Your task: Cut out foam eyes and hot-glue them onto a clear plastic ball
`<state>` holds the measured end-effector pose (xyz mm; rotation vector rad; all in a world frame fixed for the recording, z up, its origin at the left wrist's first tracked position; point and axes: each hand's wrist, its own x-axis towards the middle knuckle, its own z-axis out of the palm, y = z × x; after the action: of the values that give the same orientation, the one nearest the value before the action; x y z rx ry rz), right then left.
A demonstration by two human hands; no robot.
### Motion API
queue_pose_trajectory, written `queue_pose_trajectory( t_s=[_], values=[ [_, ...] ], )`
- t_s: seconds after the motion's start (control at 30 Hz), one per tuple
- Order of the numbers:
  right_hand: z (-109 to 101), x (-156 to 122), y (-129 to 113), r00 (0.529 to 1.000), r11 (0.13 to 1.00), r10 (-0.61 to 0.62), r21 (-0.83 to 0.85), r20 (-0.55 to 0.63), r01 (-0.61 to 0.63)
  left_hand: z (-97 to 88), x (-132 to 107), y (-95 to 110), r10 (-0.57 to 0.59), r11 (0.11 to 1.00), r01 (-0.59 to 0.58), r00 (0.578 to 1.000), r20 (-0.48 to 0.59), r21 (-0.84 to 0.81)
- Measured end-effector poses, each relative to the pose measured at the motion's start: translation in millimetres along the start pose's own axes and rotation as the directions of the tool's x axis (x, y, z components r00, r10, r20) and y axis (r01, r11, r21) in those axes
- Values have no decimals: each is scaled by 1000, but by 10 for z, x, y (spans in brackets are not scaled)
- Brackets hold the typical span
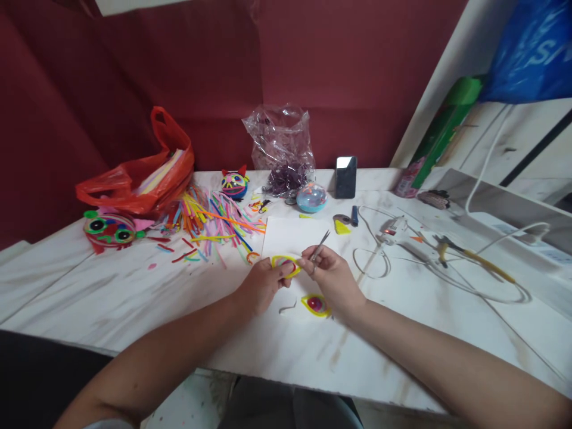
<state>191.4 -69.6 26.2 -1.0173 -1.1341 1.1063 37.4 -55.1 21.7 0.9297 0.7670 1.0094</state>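
My left hand (266, 283) is closed on an eye-shaped craft piece (286, 263) with a yellow rim and a red middle, gripping it between thumb and fingers. Beside it, my right hand (328, 274) holds small pointed metal scissors (320, 243), their tips pointing up and away. The right fingertips reach the piece's right end; whether they grip it I cannot tell. A matching yellow-rimmed eye (316, 304) lies on the table just below my hands. Left of it is a thin curled strip (288, 307). White paper (281, 235) lies behind my hands.
Colourful pipe cleaners (214, 220), a red plastic bag (134, 185) and a decorated animal-face ball (111, 229) are at left. Toward the back stand a clear bag (286, 137), a transparent ball (311, 198) and a phone (345, 177). A glue gun (393, 229), pliers (473, 259) and cables lie right.
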Motion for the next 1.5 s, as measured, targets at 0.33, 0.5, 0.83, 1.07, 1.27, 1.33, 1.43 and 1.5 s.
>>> queue_pose_trajectory(
  t_s=[0.33,0.5,0.83,1.07,1.27,1.33,1.43,1.5],
  values=[
    [-65,2,-5,905,927,163,-375,392,-4,-102,-4,205,211,970,-223,970,-122,-94],
    [-27,-59,-28,855,928,238,-369,461,-59,-53,-40,178,157,980,-165,985,-76,-115],
    [-41,-61,-2,823,933,243,-355,514,-53,-43,-54,183,97,986,-103,994,-47,-132],
    [-38,-73,-65,819,936,266,-340,509,-93,-33,-67,190,88,987,-94,995,-52,-127],
    [-30,-73,-73,842,929,234,-366,486,-47,-23,-63,187,75,989,-82,996,-57,-122],
    [-30,-73,-76,845,924,232,-381,483,-36,-24,-61,185,75,989,-82,995,-60,-122],
    [-34,-72,-67,844,923,249,-380,476,-58,-26,-57,188,76,990,-83,995,-63,-116],
    [-40,-68,-48,841,923,270,-375,470,-87,-26,-57,197,76,990,-83,995,-69,-113]
  ],
)
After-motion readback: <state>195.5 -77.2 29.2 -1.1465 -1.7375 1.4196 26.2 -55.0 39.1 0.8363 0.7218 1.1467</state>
